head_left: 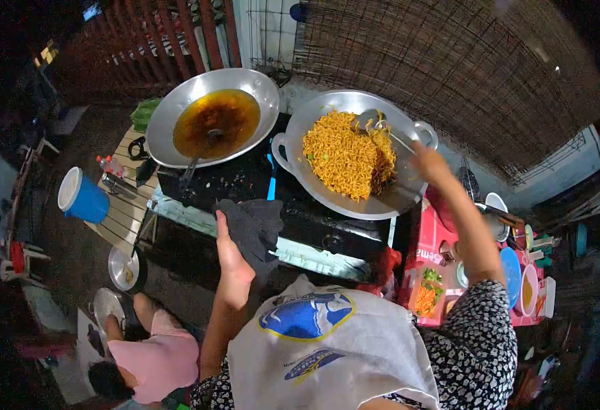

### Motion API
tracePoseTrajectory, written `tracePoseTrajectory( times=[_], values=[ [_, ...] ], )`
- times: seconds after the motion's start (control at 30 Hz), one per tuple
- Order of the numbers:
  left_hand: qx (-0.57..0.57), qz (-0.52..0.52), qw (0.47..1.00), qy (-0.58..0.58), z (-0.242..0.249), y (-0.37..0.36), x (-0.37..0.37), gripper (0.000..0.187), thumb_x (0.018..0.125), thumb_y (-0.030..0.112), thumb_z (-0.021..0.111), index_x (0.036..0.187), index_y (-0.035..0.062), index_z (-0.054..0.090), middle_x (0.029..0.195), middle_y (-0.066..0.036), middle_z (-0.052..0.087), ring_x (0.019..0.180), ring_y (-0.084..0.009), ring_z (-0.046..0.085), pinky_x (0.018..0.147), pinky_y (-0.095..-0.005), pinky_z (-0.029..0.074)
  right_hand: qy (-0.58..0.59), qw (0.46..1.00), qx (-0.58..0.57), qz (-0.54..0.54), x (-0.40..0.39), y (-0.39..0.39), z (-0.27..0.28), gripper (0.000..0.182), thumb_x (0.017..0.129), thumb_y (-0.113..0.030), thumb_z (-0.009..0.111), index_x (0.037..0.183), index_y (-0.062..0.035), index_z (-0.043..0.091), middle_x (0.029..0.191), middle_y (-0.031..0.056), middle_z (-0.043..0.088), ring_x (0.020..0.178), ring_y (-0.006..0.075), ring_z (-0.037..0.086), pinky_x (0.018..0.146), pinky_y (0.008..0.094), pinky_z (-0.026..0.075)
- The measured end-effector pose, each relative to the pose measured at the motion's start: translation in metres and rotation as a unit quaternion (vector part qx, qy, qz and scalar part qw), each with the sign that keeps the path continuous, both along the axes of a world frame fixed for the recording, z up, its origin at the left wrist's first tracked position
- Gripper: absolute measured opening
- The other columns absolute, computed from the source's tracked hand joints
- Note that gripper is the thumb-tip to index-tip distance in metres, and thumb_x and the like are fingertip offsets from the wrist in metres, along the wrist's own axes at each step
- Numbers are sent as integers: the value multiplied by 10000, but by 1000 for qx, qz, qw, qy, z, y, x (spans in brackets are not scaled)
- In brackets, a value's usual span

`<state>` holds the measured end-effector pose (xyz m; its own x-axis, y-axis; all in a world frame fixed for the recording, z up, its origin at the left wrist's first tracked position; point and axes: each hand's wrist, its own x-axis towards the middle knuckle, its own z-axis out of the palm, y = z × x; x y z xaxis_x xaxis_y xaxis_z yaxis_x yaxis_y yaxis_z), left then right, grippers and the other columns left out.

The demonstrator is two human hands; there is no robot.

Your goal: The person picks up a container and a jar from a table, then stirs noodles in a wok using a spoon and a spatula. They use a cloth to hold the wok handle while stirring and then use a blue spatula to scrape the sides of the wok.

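The right hand closes around a metal cooking utensil in the noodles. A dark cloth covers the left hand's fingers; I cannot tell their grip.

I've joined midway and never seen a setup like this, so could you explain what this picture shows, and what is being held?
There is no robot here: the two bare hands belong to a person wearing a camera on their head. This single picture looks forward and down from it, so their chest and arms show at the bottom.

The right hand holds a metal ladle in a wide pan of noodles. The left hand has a dark cloth; the cloth hides most of its fingers.

Both pans are over a black surface; the other pan holds brown liquid. To the right, a red-covered table bears chopped vegetables and bowls. Someone in pink is at lower left.
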<state>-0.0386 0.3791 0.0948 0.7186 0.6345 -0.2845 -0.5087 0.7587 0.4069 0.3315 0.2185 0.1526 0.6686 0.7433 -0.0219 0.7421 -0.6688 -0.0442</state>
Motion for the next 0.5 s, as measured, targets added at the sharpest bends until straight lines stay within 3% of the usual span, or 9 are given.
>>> tracePoseTrajectory(
  times=[0.07, 0.17, 0.2, 0.27, 0.33, 0.43, 0.5],
  values=[
    [3, 1, 1000, -2, 5, 6, 7, 525, 877, 500, 330, 1130, 65, 480, 1111, -139, 544, 956, -276, 546, 834, -381, 433, -97, 991, -86, 28, 0, 0, 31, 261, 854, -252, 434, 1084, -155, 507, 801, 153, 621, 760, 325, 608, 628, 436, 477],
    [-6, -36, 999, -19, 2, 22, 26, 512, 877, 483, 350, 1107, 51, 503, 1106, -151, 545, 955, -284, 547, 838, -393, 433, -169, 973, -144, 70, -14, 10, 54, 250, 829, -219, 458, 1064, -210, 544, 781, 118, 625, 738, 290, 619, 584, 407, 486],
    [-16, -43, 999, -3, -2, 28, 35, 516, 873, 485, 362, 1096, 46, 513, 1092, -143, 553, 947, -281, 550, 837, -395, 434, -170, 972, -147, 65, -11, 10, 58, 250, 829, -219, 458, 1064, -210, 544, 781, 118, 625, 738, 290, 619, 584, 407, 486],
    [-32, -51, 998, 12, -10, 38, 47, 519, 868, 488, 375, 1085, 40, 522, 1079, -136, 561, 940, -279, 552, 836, -398, 435, -286, 938, -107, 165, -4, 8, 65, 255, 789, -214, 509, 1030, -237, 590, 779, 115, 616, 720, 281, 603, 587, 385, 475],
    [-12, -62, 998, 15, -15, 51, 58, 519, 861, 496, 390, 1066, 42, 535, 1040, -117, 577, 918, -265, 558, 833, -394, 437, -275, 945, -150, 96, -18, 7, 89, 242, 763, -170, 508, 948, -276, 622, 761, 50, 627, 711, 223, 633, 567, 345, 503],
    [2, -70, 995, 75, -19, 64, 82, 504, 848, 512, 418, 1033, 61, 547, 989, -78, 590, 876, -218, 566, 785, -354, 451, -279, 932, -226, 51, -2, -1, 103, 223, 744, -174, 537, 930, -257, 625, 751, 47, 631, 706, 228, 634, 568, 343, 504],
    [32, -78, 987, 139, -24, 68, 99, 468, 835, 503, 465, 1029, 84, 539, 978, -46, 587, 853, -175, 561, 754, -319, 448, -278, 897, -343, 10, 18, -5, 94, 182, 737, -184, 554, 889, -246, 632, 742, 47, 634, 699, 235, 634, 560, 347, 502]
  ],
)
